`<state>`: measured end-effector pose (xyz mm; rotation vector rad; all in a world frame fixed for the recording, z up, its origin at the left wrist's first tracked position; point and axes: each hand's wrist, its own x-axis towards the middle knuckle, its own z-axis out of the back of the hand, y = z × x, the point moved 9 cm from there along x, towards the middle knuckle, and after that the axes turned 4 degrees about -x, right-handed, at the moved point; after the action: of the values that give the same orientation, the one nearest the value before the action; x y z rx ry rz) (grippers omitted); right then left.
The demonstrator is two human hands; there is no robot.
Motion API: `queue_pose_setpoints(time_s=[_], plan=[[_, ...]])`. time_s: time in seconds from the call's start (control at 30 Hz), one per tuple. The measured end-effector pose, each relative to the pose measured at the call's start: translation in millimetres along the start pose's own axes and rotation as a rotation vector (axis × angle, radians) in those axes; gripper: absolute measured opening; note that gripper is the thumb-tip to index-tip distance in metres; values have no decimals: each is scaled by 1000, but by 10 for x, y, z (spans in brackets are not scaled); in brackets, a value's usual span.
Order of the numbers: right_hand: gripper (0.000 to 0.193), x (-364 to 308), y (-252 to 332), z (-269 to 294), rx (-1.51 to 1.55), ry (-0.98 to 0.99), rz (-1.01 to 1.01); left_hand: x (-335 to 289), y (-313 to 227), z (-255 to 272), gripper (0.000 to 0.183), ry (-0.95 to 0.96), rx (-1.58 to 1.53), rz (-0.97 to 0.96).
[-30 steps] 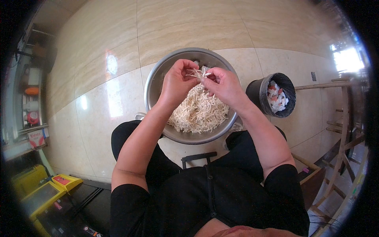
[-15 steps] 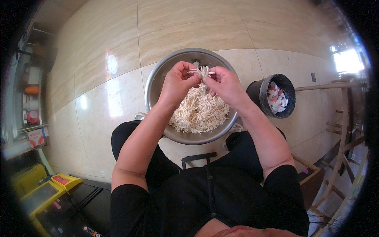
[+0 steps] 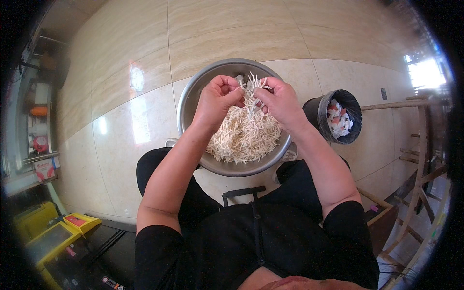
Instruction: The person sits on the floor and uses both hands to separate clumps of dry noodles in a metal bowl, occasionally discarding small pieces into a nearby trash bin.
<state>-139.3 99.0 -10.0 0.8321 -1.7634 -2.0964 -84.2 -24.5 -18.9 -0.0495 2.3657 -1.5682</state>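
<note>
A wide steel basin [image 3: 184,104] stands on the floor in front of me, with a heap of thin, pale cream strips [image 3: 244,140] in its near part. I cannot make out what food they are. Over the basin's far half, my right hand [image 3: 282,102] pinches a small bunch of strips [image 3: 257,82], whose ends fan upward past the fingertips. Just left of it, my left hand [image 3: 216,100] is closed in a pinch on pale strands by the same bunch. A few strips hang between the hands toward the heap.
A black-lined bin [image 3: 316,113] with white and reddish scraps stands right of the basin. Beyond it is a wooden frame [image 3: 421,145]. A small black bar [image 3: 243,191] lies between my knees and the basin. Shelves with bottles [image 3: 39,128] and a yellow case [image 3: 79,222] are at left.
The bunch has loosened and spread: its ends now stand up out of my right fingers. My fingertips have drawn slightly apart, and strips dangle lower between them.
</note>
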Motion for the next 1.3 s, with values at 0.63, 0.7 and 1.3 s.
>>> queue_pose_setpoints(time_s=[0.63, 0.7, 1.3], plan=[[16, -7, -17, -70, -106, 54, 7, -7, -27, -38, 23, -24, -6, -28], [17, -20, 22, -89, -85, 55, 72, -8, -32, -68, 24, -8, 23, -28], [22, -11, 14, -47, -20, 17, 123, 5, 64, -30, 24, 25, 38, 4]])
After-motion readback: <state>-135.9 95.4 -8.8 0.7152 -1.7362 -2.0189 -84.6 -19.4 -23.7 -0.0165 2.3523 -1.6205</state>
